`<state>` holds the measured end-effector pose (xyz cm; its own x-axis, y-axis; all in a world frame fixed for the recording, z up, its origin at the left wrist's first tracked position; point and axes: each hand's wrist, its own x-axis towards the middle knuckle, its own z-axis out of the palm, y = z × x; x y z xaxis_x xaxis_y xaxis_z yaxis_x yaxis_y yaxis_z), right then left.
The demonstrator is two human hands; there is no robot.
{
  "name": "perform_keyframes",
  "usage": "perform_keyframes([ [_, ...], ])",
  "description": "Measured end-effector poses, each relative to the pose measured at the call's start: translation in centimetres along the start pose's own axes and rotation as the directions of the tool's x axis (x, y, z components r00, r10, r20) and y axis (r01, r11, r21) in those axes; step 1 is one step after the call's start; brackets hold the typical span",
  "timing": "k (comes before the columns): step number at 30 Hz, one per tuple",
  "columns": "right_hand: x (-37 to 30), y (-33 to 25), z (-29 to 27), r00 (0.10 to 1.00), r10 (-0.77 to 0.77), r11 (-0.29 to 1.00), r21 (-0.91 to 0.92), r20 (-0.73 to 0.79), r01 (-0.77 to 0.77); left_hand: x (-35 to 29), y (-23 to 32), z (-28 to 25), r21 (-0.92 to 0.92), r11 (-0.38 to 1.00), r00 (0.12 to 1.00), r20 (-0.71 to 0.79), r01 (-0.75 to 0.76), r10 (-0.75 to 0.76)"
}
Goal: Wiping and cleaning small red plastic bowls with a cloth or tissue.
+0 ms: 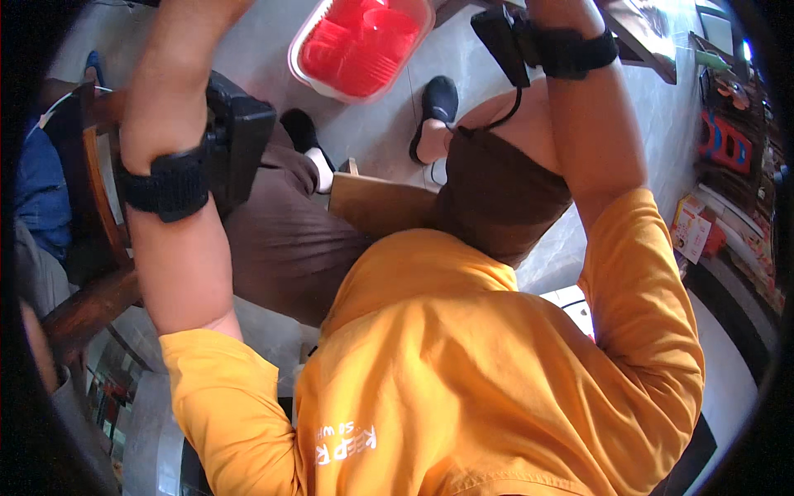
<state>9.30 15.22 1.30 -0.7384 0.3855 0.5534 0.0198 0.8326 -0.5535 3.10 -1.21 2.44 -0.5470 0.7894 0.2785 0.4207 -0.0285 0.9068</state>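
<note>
Both my hands are out of the picture past its upper edge. My left forearm rises along the left side, wearing a black strap (168,183) with a dark boxy device (240,136) on it. On the right, a similar black strap (579,54) and a smaller black device (503,48) sit on my right forearm, with a thin cable hanging down. Between the forearms, at the top, a white-rimmed plastic basket (295,68) holds several red plastic pieces (351,45). What either hand holds or touches is hidden.
I sit with knees apart, a wooden board (376,202) between my thighs. A wooden chair (99,165) stands at the left, beside blue denim cloth (41,194). Shelves with packages and a red-and-blue item (726,142) line the right. Grey tiles (385,124) cover the floor.
</note>
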Motion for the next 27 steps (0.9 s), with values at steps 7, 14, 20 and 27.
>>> perform_keyframes([
  [7, 0.1, -0.7, 3.1, 0.940, 0.294, 0.951, 0.047, 0.170, -0.306, -0.5, -4.9, -4.1, 0.121, 0.986, 0.992, 0.070, -0.112, 0.104],
  [14, 0.4, 1.2, 0.7, 0.929, 0.150, 0.946, 0.224, 0.338, -0.234, 0.3, -5.6, -3.6, -0.032, 0.974, 0.957, 0.198, 0.225, -0.214],
  [20, 0.7, 2.3, 1.1, 0.988, -0.008, 1.000, -0.020, 0.155, 0.011, 1.2, -4.8, -3.6, -0.095, 0.988, 0.992, 0.044, 0.122, -0.118],
  [27, 0.4, -0.5, 0.6, 0.980, 0.109, 0.950, 0.307, -0.165, -0.054, 1.5, -4.0, -2.6, -0.025, 0.987, 0.984, -0.076, 0.159, -0.161],
])
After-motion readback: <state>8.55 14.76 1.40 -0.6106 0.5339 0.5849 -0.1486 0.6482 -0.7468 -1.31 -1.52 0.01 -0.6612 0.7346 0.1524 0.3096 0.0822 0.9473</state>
